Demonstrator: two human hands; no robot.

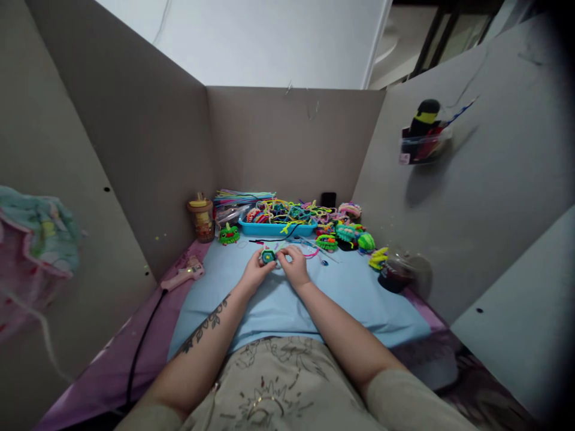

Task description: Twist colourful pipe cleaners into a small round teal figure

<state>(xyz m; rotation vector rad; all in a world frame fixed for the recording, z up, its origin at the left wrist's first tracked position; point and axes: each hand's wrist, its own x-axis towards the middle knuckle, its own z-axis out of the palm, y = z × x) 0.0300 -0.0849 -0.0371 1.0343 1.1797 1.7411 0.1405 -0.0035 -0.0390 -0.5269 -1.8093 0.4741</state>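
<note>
My left hand [256, 270] is closed around the edge of a small round green craft piece [268, 257] with a yellow spot in its middle, held just above the blue cloth [274, 305]. My right hand [293, 267] is at the piece's right side, thumb and fingertips pinched together. What lies between those fingertips is too small to make out. Just beyond the hands, a black stem, a pink stem [311, 254] and a thin tool lie on the cloth. A green frog-like fuzzy figure [229, 234] sits to the left.
A blue tray [278, 229] heaped with colourful pipe cleaners stands at the back. Fuzzy figures [345, 231] cluster to its right. A pink glue gun [183, 275] and lidded cup [200, 220] are left; a dark drink cup [395, 275] is right. Grey panels [291, 143] enclose the table.
</note>
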